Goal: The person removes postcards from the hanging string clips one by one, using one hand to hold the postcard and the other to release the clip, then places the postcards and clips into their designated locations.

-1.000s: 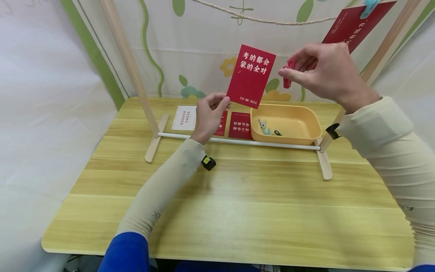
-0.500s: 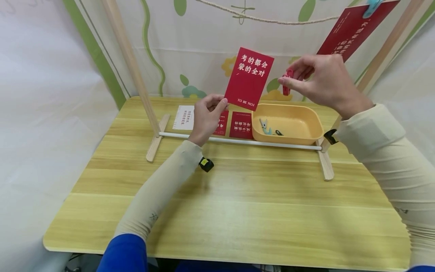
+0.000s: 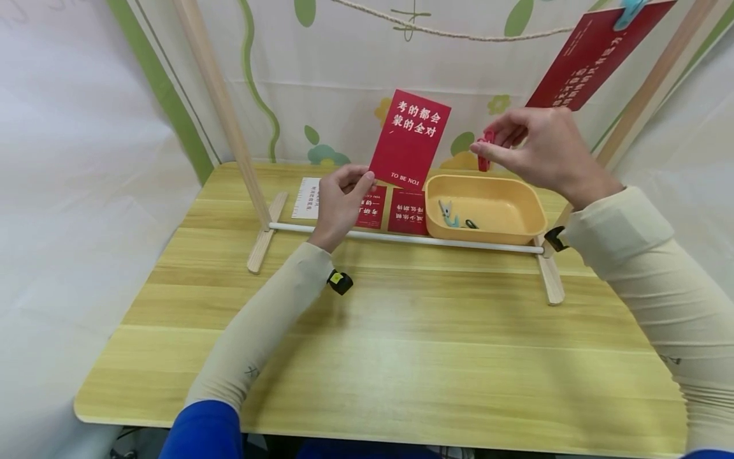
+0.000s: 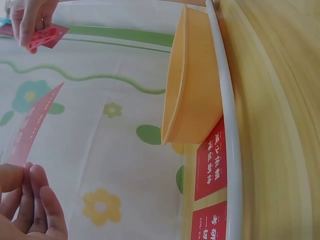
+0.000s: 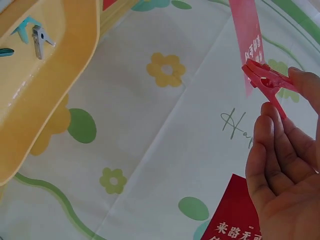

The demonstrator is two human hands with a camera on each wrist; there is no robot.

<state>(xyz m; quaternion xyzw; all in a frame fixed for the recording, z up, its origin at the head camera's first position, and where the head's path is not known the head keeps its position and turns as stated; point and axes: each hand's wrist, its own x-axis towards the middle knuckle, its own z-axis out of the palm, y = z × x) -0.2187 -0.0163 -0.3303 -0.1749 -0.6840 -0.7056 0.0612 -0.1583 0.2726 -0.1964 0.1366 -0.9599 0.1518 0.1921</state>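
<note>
Left hand [image 3: 341, 205] pinches a card [image 3: 410, 140], right hand [image 3: 547, 152] a clip [image 3: 485, 160]. Below, a bar [image 3: 390, 238] runs in front of the tray [image 3: 507, 213].

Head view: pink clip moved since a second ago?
Yes, down: the pink clip now sits lower in the image, closer to the yellow tray.

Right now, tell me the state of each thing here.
Red card, held up, unclipped
Left hand, pinching that card
Pink clip, not on any card
Right hand, pinching that clip
Hanging card, clipped, tilted
Rope, sagging
Yellow tray, upright, clips inside
Table cards, lying flat
</note>
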